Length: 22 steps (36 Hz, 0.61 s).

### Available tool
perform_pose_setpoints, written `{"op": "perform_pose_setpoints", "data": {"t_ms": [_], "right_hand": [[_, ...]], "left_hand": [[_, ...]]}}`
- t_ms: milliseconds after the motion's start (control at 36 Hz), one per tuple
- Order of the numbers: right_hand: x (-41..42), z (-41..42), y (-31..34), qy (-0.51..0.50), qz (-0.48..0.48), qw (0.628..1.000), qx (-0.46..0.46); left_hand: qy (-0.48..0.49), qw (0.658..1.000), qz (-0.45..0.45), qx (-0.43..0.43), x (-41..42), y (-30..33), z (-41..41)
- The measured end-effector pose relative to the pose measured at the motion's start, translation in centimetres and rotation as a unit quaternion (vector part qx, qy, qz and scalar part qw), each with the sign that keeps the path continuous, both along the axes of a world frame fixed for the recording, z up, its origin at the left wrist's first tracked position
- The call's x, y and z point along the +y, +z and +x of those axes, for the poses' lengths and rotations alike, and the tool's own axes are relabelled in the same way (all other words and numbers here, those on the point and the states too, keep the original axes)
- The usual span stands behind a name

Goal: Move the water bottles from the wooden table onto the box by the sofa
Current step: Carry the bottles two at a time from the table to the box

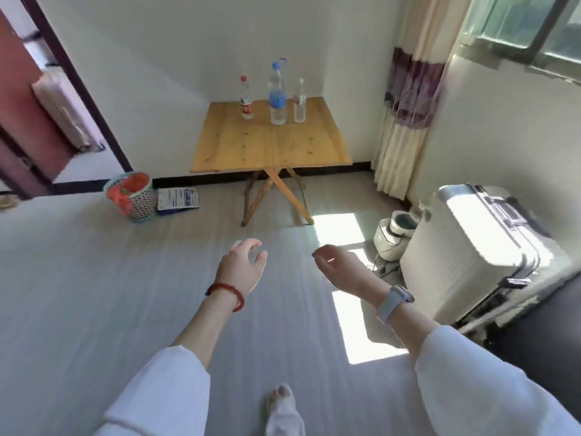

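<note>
Three water bottles stand upright at the far side of the wooden folding table (270, 149): a small one with a red cap and red label (246, 99) at the left, a tall one with a blue cap and blue label (277, 96) in the middle, and a clear one (299, 102) at the right. My left hand (243, 265) and my right hand (341, 270) hang in the air over the floor, well short of the table. Both hold nothing, fingers loosely curled. The box and the sofa are out of view.
A woven basket with red contents (132, 196) and a flat printed pack (177, 199) lie on the floor left of the table. A white suitcase (478, 250) and a small white appliance (394, 234) stand at the right. A doorway opens at left, a curtain (405, 121) hangs beside the table.
</note>
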State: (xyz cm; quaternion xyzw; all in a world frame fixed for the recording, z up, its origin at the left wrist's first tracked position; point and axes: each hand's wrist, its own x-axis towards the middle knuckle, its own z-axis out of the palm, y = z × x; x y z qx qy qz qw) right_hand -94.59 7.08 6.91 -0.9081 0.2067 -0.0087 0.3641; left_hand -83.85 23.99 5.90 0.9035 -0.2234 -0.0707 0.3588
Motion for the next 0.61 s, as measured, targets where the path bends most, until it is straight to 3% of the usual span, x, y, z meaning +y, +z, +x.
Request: {"op": "perform_pose_setpoints", "data": {"t_ms": [306, 611], "right_hand": [[-8.4, 25.2, 2.3, 0.008, 0.023, 1.0, -0.009], [-24.0, 47.6, -0.1, -0.05, 0.028, 0.998, -0.039]], "left_hand": [[0.007, 1.0, -0.028, -0.01, -9.2, 3.0, 26.0], [-0.015, 0.999, -0.036, -0.022, -24.1, 0.3, 49.2]]}}
